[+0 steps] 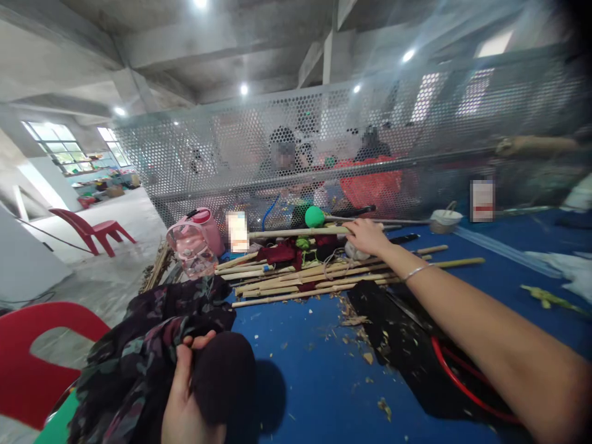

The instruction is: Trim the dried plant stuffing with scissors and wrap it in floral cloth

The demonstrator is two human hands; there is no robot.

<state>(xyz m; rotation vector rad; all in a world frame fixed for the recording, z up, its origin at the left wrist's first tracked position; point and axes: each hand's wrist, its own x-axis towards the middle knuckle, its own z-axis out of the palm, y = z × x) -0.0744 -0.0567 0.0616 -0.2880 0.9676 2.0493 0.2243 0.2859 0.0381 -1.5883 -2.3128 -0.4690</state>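
In the lower left of the head view my left hand (189,388) is closed around a dark, smooth, rounded cloth-like piece (226,376). Its exact kind does not show. My right hand (365,236) reaches far across the table, its fingers curled over the right end of a pale bamboo stick (296,233). Beneath that palm lies a grey ball of yarn (354,250), partly hidden. More bamboo sticks (287,283) lie in a pile in front, with dark red cloth (280,254) and a green yarn bundle (303,243) among them. A green ball (314,216) sits just behind.
A perforated metal screen (222,148) closes off the back, with people behind it. Pink bottle (208,231) and clear pink bag (189,246) stand left of the sticks. Camouflage cloth (139,345) covers the near left. Black cloth (370,308) and red-handled scissors (453,370) lie under my right arm.
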